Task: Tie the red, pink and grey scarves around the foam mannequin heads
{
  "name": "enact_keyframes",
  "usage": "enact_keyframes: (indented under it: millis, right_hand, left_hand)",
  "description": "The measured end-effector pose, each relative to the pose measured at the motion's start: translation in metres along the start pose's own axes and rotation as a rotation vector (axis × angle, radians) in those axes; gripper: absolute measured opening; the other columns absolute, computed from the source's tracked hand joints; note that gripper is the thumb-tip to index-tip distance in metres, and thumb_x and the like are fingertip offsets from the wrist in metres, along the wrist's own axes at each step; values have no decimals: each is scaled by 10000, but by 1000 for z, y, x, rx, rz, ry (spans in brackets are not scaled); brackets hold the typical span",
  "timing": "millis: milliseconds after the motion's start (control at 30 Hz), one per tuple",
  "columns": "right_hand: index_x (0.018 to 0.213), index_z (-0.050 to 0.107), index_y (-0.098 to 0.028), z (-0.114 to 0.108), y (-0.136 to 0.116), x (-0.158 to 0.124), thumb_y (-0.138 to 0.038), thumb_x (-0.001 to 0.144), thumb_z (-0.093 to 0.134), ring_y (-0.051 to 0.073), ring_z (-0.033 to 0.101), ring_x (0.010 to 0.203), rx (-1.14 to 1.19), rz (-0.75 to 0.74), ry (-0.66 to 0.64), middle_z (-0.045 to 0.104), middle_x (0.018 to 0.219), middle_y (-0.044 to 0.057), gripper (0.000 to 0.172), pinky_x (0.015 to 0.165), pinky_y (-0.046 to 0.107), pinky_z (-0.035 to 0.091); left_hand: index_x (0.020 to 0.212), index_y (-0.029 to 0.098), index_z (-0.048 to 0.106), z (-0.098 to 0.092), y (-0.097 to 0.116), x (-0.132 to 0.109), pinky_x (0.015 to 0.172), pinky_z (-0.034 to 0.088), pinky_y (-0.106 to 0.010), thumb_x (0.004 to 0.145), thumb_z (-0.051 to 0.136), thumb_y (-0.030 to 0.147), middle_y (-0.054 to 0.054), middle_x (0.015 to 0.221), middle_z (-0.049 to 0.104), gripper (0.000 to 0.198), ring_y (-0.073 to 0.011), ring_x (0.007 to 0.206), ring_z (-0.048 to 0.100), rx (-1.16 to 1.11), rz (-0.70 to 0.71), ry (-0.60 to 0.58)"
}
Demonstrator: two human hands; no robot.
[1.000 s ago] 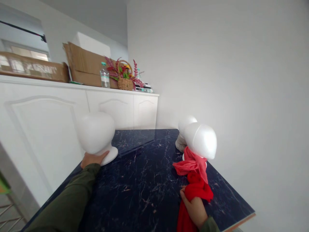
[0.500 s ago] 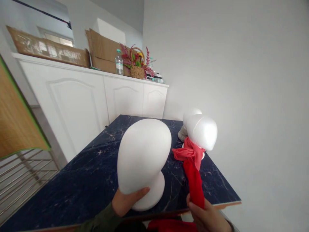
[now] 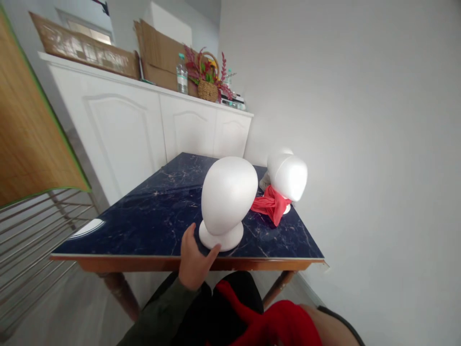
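Note:
A white foam mannequin head [image 3: 228,194] stands upright on its round base at the table's front edge. My left hand [image 3: 196,262] is at the left front of that base, thumb and fingers spread apart, with the thumb against or very near the rim. Low in the view, my right hand [image 3: 324,324] is in a bunched red scarf [image 3: 288,319] over my lap; the cloth hides its fingers. Behind and to the right, another white mannequin head [image 3: 290,175] wears a coral-red scarf [image 3: 272,204] at its neck.
The dark blue marbled table [image 3: 154,211] has a wooden edge. A further white head [image 3: 281,152] and grey cloth [image 3: 265,180] are partly hidden at the back. White cabinets [image 3: 122,129] carry boxes, a bottle [image 3: 182,74] and a flower basket [image 3: 208,90]. A metal rack [image 3: 39,230] stands left.
My left hand has gone from the head's neck to its base, fingers spreading. My right hand has drawn the red scarf off the table to my lap. The view has pulled back.

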State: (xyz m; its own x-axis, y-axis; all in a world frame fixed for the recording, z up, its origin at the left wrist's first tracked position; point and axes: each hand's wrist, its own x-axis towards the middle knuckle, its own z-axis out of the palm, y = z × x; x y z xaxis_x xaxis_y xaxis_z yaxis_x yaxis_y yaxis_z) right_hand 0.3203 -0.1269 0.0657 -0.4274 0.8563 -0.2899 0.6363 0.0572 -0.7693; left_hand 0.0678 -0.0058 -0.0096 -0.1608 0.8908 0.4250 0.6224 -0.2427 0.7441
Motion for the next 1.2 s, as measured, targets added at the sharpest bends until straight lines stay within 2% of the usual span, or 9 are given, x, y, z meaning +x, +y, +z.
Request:
enact_keyframes:
  millis: [67, 233, 433, 533, 667, 767, 900, 1067, 1200]
  right_hand:
    - [731, 706, -223, 0, -11, 9, -378, 709, 598, 168, 574, 601, 69, -117, -4, 657, 658, 51, 190, 539, 246, 439]
    - [587, 552, -181, 4, -53, 22, -580, 713, 533, 110, 467, 519, 386, -517, -117, 510, 545, 20, 419, 528, 218, 412]
    - [716, 493, -197, -20, -57, 17, -494, 828, 478, 30, 195, 290, 961, -484, -36, 288, 401, -103, 318, 358, 168, 293]
    - [731, 511, -194, -35, -50, 14, -431, 866, 444, 21, 160, 285, 1042, -485, 55, 270, 410, -108, 281, 347, 161, 265]
    - [788, 560, -181, -59, -49, 20, -345, 858, 482, 20, 170, 312, 946, -382, 158, 307, 446, -97, 195, 362, 172, 272]
    - [766, 570, -174, -86, -60, 35, -272, 808, 548, 20, 175, 340, 867, -395, 252, 310, 447, -97, 109, 381, 171, 285]
    - [876, 589, -178, -138, -98, 64, -244, 749, 596, 26, 189, 357, 751, -472, 442, 318, 452, -107, 143, 383, 162, 294]
    - [891, 571, -180, -215, -153, 122, -323, 755, 573, 44, 335, 426, 455, -655, 826, 535, 668, -34, 197, 404, 195, 318]
    - [973, 567, -136, -237, -150, 179, -338, 835, 437, 124, 555, 734, 57, -326, 1193, 624, 932, 75, 277, 688, 281, 431]
  left_hand:
    - [1350, 186, 222, -19, -1, -35, 1060, 277, -432, 763, 444, 531, -134, 1391, 319, 716, -291, 1284, 310, -220, 170, -132]
    - [1138, 245, 533, -29, 21, -69, 824, 460, -316, 723, 588, 405, -48, 1030, 633, 448, -228, 944, 585, -383, 407, -1079]
    - [807, 177, 621, -37, 20, -29, 698, 435, -264, 794, 492, 339, -36, 820, 635, 208, -164, 758, 556, -388, 137, -835]
    - [791, 150, 604, -60, 2, -12, 573, 431, -227, 779, 506, 384, 2, 588, 557, 253, -109, 551, 523, -790, -82, -785]
    - [1033, 175, 553, -108, -16, 20, 294, 275, -135, 721, 590, 372, 134, 359, 269, 371, -8, 216, 176, -1408, -311, -996]
    - [987, 128, 568, -146, -13, 59, 257, 186, -117, 658, 661, 254, 113, 342, 348, 365, -10, 215, 209, -1244, -313, -1161]
    - [850, 106, 570, -181, 27, 128, 330, 175, -99, 737, 581, 150, 103, 385, 386, 122, -11, 311, 283, -722, -163, -820]
    - [884, 103, 570, -186, 99, 228, 646, 382, -215, 786, 553, 255, 28, 708, 536, 182, -107, 702, 524, -161, 401, 217]
    - [877, 128, 585, -142, 108, 282, 793, 348, -276, 785, 527, 279, -7, 849, 551, 186, -227, 1032, 489, -22, 414, 159]
